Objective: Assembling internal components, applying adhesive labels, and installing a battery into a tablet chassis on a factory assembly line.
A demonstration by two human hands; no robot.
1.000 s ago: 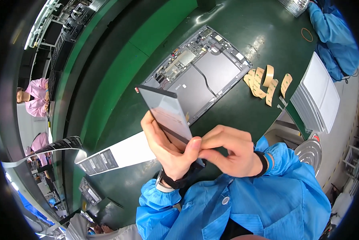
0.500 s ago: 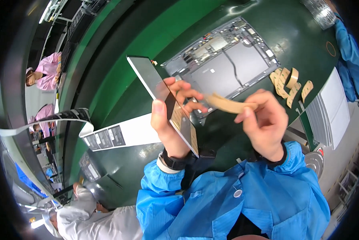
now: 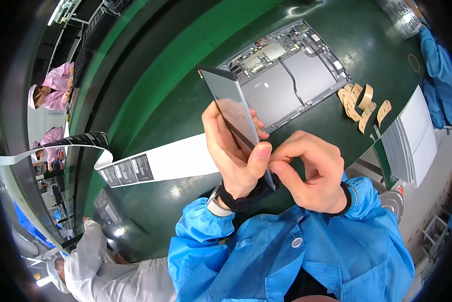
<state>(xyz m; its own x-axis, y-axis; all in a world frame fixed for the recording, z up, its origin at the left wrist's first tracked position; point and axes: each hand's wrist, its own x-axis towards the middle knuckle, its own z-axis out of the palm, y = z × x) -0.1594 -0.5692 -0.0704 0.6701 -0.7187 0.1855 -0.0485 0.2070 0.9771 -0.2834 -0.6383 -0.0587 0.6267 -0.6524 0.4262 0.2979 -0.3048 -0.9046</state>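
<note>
My left hand [image 3: 236,161] is wrapped round a thin, flat battery pack [image 3: 232,98] with a glossy grey face, held tilted on edge above the bench. Its thumb presses near the lower end. Against that same end, my right hand [image 3: 309,171] is closed in a pinch, thumb and forefinger together; what lies between the fingertips is hidden. Behind the battery pack an opened laptop base [image 3: 286,75] lies on the bench, with its circuit board and a black cable showing. Several curled tan backing strips [image 3: 359,103] lie to the right of the base.
A long white label strip [image 3: 180,161] runs left across the green bench [image 3: 160,216]. White sheets [image 3: 412,136] are stacked at the right. A rubber band [image 3: 413,63] lies far right. A person in a pale sleeve [image 3: 92,241] sits at left; a blue sleeve [image 3: 439,75] shows at right.
The tan strip that my right hand held is out of sight. My right hand has moved left, onto the battery pack's lower end. My left hand has turned the pack and shifted it right.
</note>
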